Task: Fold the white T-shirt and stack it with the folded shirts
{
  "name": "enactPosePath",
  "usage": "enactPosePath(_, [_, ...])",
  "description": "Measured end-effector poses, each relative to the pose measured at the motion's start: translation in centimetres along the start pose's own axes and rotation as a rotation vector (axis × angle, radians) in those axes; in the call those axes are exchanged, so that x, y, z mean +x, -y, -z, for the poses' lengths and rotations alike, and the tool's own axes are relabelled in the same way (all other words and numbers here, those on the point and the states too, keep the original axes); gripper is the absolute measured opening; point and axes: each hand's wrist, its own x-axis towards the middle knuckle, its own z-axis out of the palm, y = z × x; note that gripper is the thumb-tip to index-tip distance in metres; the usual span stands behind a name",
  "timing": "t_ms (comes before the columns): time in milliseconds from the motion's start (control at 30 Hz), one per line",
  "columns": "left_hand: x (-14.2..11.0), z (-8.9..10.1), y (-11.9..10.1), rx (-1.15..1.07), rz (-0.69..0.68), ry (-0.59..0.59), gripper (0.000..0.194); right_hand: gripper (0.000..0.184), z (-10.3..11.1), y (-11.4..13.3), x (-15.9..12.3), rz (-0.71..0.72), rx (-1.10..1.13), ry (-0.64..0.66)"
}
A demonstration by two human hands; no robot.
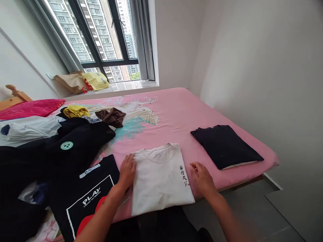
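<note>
A white T-shirt [158, 181], folded into a rough rectangle, lies at the near edge of the bed with its collar facing away from me and dark characters down its right side. My left hand [128, 170] rests on the shirt's upper left edge, fingers stretched out. Just off the right edge is my right hand [202, 177], its fingers loosely bent and nothing visible in them. To the right lies a folded dark garment [223, 144]. A black T-shirt [101, 188] with white "PLAY" lettering is spread on the left, partly covered by my left forearm.
Dark clothes [75, 134] are heaped on the left, with a white garment [35, 129], a yellow one [76, 111] and a brown one [112, 116]. Pink bedding [174, 114] covers the bed. Bags [97, 81] sit on the windowsill; a wall [264, 84] borders the right.
</note>
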Motion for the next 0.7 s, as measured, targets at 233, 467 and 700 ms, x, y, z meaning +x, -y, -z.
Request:
enactPosePath(233, [7.2,2.8,3.1,-0.273,0.150,0.293,0.030,0.032,-2.6,0.3,10.5,0.015,0.271,0.210])
enactPosePath(467, [9.4,3.2,3.8,-0.351,0.187,0.535,0.016,0.031,-1.6,2.7,16.3,-0.106,0.300,0.681])
enactPosePath(700, [9.1,2.9,4.4,-0.290,0.160,0.542,0.021,0.018,-3.2,2.4,18.1,-0.038,0.148,0.654])
